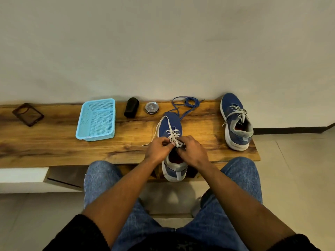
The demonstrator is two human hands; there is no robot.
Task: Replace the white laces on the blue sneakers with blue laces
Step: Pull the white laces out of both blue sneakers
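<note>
Your left hand [158,147] and right hand [192,151] both pinch the white lace [173,134] at the near sneaker [171,142], whose heel overhangs the bench's [54,147] near edge, toe pointing away from you.

Both hands [174,151] cover the near sneaker's [171,127] upper eyelets. Round tin's [152,107] lid print illegible. Bench [54,147] cut off at left edge.

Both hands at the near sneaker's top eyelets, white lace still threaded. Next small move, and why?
Probably draw the white lace out of the top eyelets, working toward the toe. The left hand and right hand both pinch it at the throat of the near sneaker, it is still crossed lower down, and the blue laces lie unused behind.
</note>
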